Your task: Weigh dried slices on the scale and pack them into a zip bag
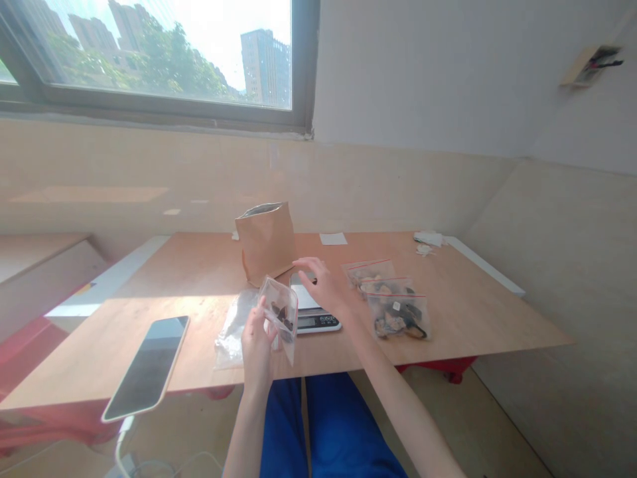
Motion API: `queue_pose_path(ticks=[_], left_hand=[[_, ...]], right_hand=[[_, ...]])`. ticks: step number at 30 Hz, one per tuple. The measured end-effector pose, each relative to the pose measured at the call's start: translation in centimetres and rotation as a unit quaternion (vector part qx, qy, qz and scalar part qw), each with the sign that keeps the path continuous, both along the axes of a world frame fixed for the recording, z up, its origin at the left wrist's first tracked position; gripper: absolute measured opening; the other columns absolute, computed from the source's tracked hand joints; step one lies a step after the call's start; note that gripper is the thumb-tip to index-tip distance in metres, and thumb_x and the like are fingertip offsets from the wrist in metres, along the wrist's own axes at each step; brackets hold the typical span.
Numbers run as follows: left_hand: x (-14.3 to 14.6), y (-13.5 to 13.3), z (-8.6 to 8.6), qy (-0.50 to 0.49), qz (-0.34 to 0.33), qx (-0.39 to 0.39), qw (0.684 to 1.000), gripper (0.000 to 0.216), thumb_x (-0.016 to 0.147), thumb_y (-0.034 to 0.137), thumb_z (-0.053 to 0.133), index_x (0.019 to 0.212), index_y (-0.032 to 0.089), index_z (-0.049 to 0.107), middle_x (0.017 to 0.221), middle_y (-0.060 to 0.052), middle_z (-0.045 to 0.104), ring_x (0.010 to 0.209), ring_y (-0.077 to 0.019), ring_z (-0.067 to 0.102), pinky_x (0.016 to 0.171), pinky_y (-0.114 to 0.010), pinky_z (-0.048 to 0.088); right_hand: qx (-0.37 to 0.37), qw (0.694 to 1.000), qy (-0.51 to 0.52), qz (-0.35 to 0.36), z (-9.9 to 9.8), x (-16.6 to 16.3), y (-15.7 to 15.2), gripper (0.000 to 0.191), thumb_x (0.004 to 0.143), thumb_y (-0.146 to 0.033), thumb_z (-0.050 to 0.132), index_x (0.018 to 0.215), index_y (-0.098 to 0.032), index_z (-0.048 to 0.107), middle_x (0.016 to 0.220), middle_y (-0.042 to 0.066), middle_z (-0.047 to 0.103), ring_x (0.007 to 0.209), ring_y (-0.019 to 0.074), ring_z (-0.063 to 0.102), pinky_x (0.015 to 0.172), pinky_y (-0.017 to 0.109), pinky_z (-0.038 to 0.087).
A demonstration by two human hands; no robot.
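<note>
My left hand (256,332) grips a small clear zip bag (281,307) with dark dried pieces inside, tilted in front of a digital kitchen scale (318,323). Above the scale's plate, my right hand (326,287) has its fingers stretched out, thumb apart. A small dark piece (314,281) shows beneath those fingers; whether they touch it I cannot tell. Flat on the table beside my left hand lie clear plastic bags (231,335). Behind the scale stands a brown paper pouch (266,242), its top open. The hand and bag hide part of the scale.
Several filled zip bags (401,318) with red seals lie right of the scale. A phone (149,368) on a white cable rests at the table's left front edge. White paper (333,239) lies at the back, and paper scraps (428,240) at the back right.
</note>
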State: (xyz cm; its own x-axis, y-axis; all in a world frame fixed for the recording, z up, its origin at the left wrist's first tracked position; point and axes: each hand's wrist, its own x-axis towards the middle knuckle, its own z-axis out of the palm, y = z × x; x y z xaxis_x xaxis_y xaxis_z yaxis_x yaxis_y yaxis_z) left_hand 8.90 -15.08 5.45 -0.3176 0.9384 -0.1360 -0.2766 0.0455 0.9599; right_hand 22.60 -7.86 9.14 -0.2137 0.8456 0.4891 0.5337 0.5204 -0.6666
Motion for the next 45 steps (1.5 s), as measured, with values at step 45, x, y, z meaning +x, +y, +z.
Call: queue_pose_path(ticks=[45], left_hand=[[2.7,-1.1,-0.5,-0.055,-0.006,-0.003,0.998,0.044,0.082,0.046,0.050,0.117,0.021,0.056,0.124,-0.010,0.054,0.115,-0.0221,0.052,0.076,-0.026,0.053]], right_hand=[[-0.095,0.975,-0.146,0.141,2.8,-1.5,-2.9,0.024,0.081,-0.004,0.055,0.094,-0.020,0.066,0.100,0.004,0.052,0.093,0.0149,0.055,0.079,0.025,0.045]])
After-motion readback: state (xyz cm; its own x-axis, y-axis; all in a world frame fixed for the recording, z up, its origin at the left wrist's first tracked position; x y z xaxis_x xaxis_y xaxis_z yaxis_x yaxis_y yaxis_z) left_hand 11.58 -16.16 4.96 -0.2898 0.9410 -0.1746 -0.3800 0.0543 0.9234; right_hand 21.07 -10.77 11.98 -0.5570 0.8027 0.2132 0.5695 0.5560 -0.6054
